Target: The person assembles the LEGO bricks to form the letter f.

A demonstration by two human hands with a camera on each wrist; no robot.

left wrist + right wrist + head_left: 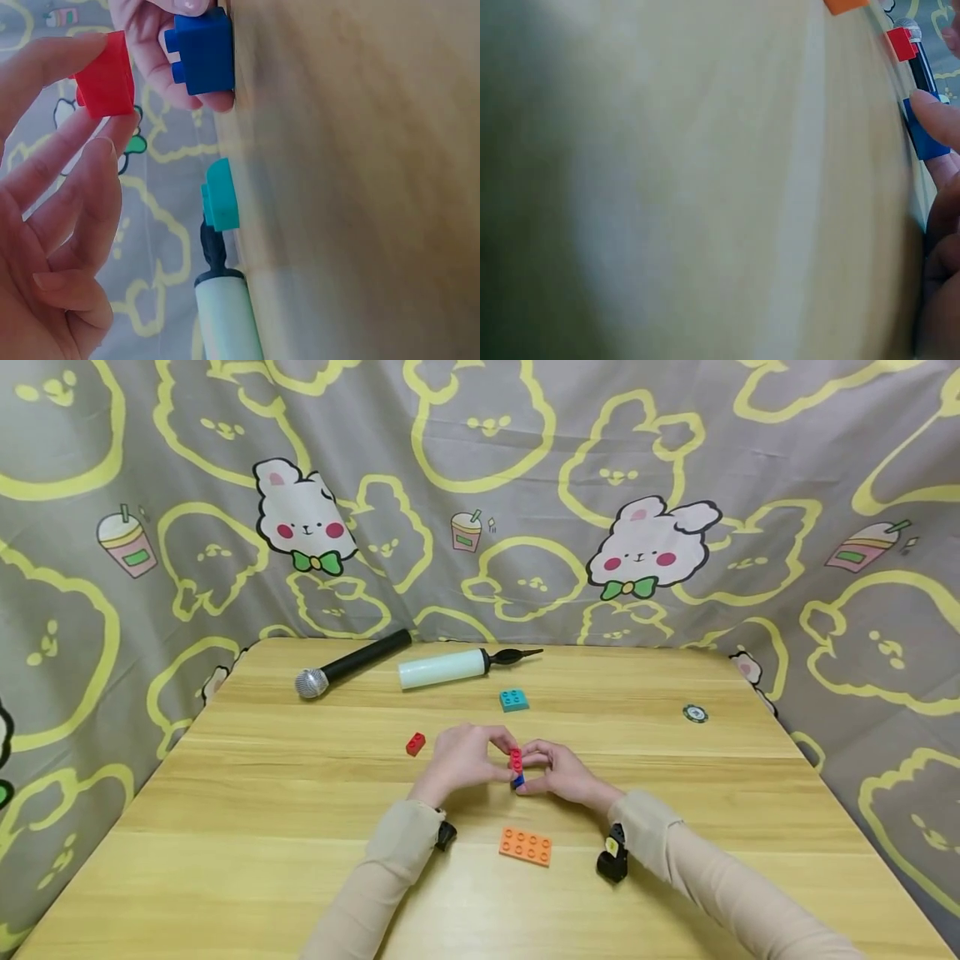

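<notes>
Between the thumb and fingertips of my left hand [463, 756] a small red toy brick [109, 75] is pinched, raised off the table. Just below it a blue toy brick [210, 52] stands on the tabletop, studs up, gripped at its sides by the thumb and fingers of my right hand [566, 775]. A gap shows between the two bricks in the left wrist view. In the right wrist view the right thumb lies against the blue brick, and only part of that hand shows.
An orange brick [525, 847] lies nearest the body, between the forearms. A second red brick [416, 744] is left of the hands, a teal brick [513, 700] beyond them. Farther back lie a microphone [352, 664] and a hand pump [446, 669]; a round chip [695, 714] is right.
</notes>
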